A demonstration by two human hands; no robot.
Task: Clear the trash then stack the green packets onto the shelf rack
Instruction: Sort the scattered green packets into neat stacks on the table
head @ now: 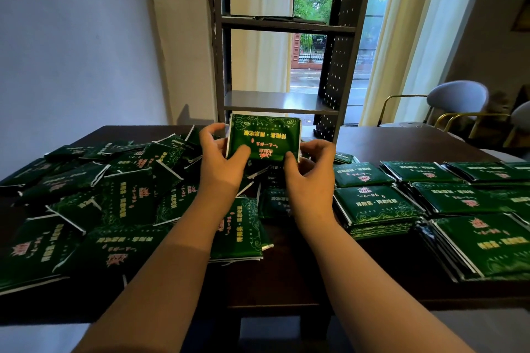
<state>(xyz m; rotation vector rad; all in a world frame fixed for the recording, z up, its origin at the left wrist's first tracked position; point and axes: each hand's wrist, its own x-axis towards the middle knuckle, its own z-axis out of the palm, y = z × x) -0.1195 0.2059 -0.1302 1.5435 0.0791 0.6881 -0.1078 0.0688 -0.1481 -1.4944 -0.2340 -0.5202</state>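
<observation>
Both hands hold up one green packet (265, 137) above the middle of the dark table (401, 143), its printed face toward me. My left hand (219, 162) grips its left edge, thumb on the front. My right hand (309, 172) pinches its lower right corner. Behind it stands the grey metal shelf rack (281, 102), whose lowest shelf lies just past the packet's top edge. A loose heap of green packets (114, 203) covers the table's left half. Neat stacks of green packets (447, 200) lie in rows on the right.
A flat item (275, 18) lies on the rack's upper shelf. Behind the rack are a window and pale curtains (413, 37). Chairs with gold frames (453, 106) stand at the far right. A white wall (80, 37) is at the left.
</observation>
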